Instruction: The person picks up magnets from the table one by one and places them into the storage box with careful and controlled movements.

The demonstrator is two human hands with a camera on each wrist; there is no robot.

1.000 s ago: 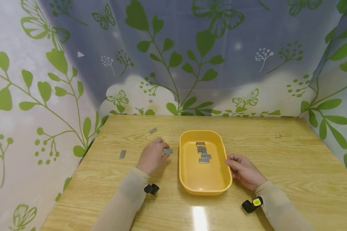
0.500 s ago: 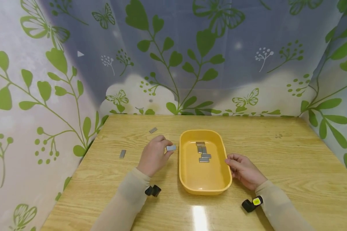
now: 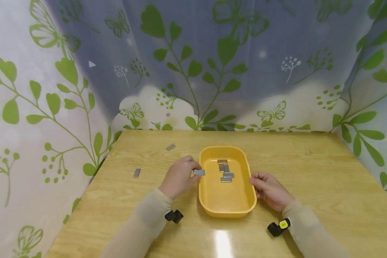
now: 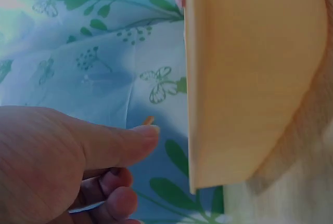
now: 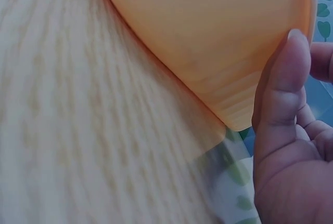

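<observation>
My left hand (image 3: 179,176) pinches a small flat grey metallic bar (image 3: 199,172) between thumb and fingertips at the left rim of a yellow plastic tray (image 3: 227,200). In the head view the bar overlaps that rim from above. The left wrist view shows the thumb (image 4: 122,143) beside the tray's outer wall (image 4: 250,78); the bar cannot be made out there. My right hand (image 3: 272,191) holds the tray's right rim, its thumb (image 5: 286,78) against the outer wall. Several similar grey bars (image 3: 226,175) lie grouped on the tray's floor.
Two more grey bars lie on the wooden table (image 3: 309,200): one bar (image 3: 170,147) behind the left hand, another bar (image 3: 137,173) farther left. A patterned curtain (image 3: 193,71) stands along the table's back edge and both sides.
My left hand has carried the grey bar rightward, from the table left of the tray to the tray's left rim. The right hand keeps its hold, and the head view has shifted slightly.
</observation>
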